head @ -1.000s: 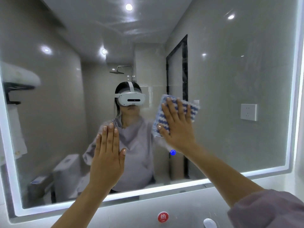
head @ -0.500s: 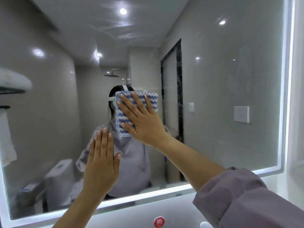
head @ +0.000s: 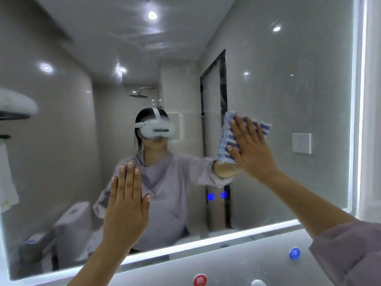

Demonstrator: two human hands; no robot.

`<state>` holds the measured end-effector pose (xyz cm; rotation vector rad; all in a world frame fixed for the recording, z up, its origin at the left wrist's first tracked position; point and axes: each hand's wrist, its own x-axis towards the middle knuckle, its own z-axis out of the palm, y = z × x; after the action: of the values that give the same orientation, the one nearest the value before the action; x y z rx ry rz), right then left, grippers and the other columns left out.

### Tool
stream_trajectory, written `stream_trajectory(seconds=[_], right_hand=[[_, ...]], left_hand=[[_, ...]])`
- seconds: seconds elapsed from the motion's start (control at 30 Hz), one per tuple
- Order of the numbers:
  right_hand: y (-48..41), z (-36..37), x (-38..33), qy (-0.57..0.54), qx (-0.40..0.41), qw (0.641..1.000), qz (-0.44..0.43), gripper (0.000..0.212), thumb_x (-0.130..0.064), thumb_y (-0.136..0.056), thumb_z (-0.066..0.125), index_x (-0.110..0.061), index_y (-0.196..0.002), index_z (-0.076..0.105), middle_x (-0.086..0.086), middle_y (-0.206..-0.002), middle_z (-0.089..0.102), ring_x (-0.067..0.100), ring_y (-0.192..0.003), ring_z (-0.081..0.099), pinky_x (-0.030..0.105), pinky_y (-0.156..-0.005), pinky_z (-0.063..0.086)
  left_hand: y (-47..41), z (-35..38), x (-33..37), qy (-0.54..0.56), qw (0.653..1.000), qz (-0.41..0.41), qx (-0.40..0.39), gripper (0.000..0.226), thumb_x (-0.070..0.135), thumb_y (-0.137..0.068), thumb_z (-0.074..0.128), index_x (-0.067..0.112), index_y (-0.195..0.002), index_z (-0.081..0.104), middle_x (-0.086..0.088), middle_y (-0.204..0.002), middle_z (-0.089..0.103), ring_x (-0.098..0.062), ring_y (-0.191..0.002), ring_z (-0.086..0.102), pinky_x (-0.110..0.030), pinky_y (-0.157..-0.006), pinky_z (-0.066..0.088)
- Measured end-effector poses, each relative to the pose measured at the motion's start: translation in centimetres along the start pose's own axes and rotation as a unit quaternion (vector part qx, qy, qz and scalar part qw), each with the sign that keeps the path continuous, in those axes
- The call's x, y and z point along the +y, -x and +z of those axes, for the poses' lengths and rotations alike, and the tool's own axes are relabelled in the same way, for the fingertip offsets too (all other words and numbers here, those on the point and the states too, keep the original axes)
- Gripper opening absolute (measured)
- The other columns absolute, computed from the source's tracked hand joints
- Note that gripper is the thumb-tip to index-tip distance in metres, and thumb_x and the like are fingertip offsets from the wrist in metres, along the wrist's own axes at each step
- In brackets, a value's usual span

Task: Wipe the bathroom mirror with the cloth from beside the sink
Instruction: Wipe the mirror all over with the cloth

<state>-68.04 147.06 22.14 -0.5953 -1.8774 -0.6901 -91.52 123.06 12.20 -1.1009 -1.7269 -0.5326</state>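
My right hand (head: 250,150) presses the blue-and-white striped cloth (head: 228,137) flat against the mirror (head: 288,89), right of centre in the frame; fingers (head: 241,125) spread wide and open, palm pinning the cloth rather than gripping it. Half a second ago the cloth sat at centre, covering my reflected headset; it has since swept rightward, towards the reflected wall socket (head: 301,143). My left hand (head: 125,205) stays flat on the glass at lower centre-left, fingers straight and together, holding nothing. A blue tap marker (head: 294,253) now shows lower right.
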Motion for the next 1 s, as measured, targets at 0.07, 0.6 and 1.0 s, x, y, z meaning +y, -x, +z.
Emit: stream_trajectory(seconds=[0.07,0.6,1.0], right_hand=[[0.7,-0.1,1.5,0.014,-0.015,0.999,0.031,0.066,-0.047,-0.097,0.021,-0.009,-0.151,0.018,0.009,-0.158,0.014,0.029,-0.146,0.013,0.051,-0.117,0.014],[-0.7,0.2,-9.9,-0.138,0.023,0.979,0.145,0.063,-0.040,-0.100,0.020,-0.006,-0.151,0.003,0.011,-0.159,-0.005,0.024,-0.148,-0.006,0.050,-0.119,0.000],[-3.2,-1.5,-18.3,-0.094,-0.072,0.982,-0.149,0.055,-0.033,-0.099,0.013,-0.021,-0.152,0.005,-0.005,-0.158,-0.006,0.013,-0.148,-0.007,0.037,-0.120,-0.006]], left_hand=[[0.0,0.0,0.0,0.003,1.000,-0.001,-0.001,0.064,0.031,-0.095,0.024,-0.011,-0.143,0.022,-0.026,-0.154,0.015,-0.038,-0.144,0.015,-0.052,-0.116,0.018],[0.0,0.2,0.0,0.030,0.999,-0.008,0.011,0.063,0.031,-0.095,0.027,-0.007,-0.145,0.020,-0.023,-0.155,0.015,-0.036,-0.145,0.015,-0.049,-0.118,0.014],[0.1,0.2,-0.2,0.033,0.999,-0.012,-0.007,0.063,0.032,-0.096,0.024,-0.005,-0.146,0.017,-0.023,-0.156,0.011,-0.035,-0.146,0.012,-0.048,-0.118,0.014]])
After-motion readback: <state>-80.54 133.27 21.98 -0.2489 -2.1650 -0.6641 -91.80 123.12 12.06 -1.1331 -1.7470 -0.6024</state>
